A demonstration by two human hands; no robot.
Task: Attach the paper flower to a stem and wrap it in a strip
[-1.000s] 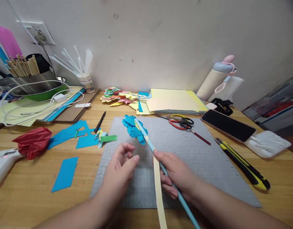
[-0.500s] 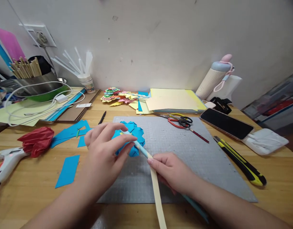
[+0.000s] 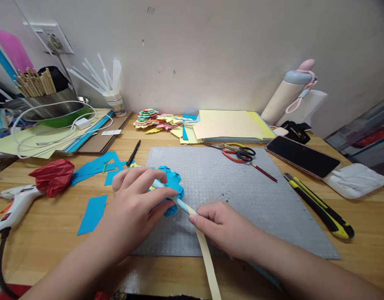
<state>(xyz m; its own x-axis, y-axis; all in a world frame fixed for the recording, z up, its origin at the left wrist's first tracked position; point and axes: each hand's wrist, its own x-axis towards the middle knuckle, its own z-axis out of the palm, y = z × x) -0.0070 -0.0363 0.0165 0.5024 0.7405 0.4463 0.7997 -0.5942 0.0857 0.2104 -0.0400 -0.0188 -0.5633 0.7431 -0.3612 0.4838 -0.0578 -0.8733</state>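
Note:
Between both hands runs a paper flower's light-blue stem [image 3: 181, 205], partly wound with a cream paper strip [image 3: 207, 260] whose loose end hangs toward me. My left hand [image 3: 143, 193] pinches the stem near its upper end with thumb and fingers. Behind those fingers shows the blue paper flower head [image 3: 173, 180], partly hidden. My right hand [image 3: 218, 223] is closed round the stem lower down, its thumb pressed where the strip meets it. Under both hands lies a grey cutting mat [image 3: 242, 216].
Scissors [image 3: 242, 153], a red pencil [image 3: 265, 171] and a utility knife [image 3: 320, 206] lie to the right, near a phone [image 3: 302, 156]. On the left are a glue gun [image 3: 18, 204], crumpled red paper [image 3: 54, 177] and blue paper pieces [image 3: 92, 214]. Paper sheets [image 3: 234, 123] lie by the wall.
Both hands have shifted slightly left and down with the flower and stem. The flower head is now more hidden behind my left hand. The camera view has shifted slightly.

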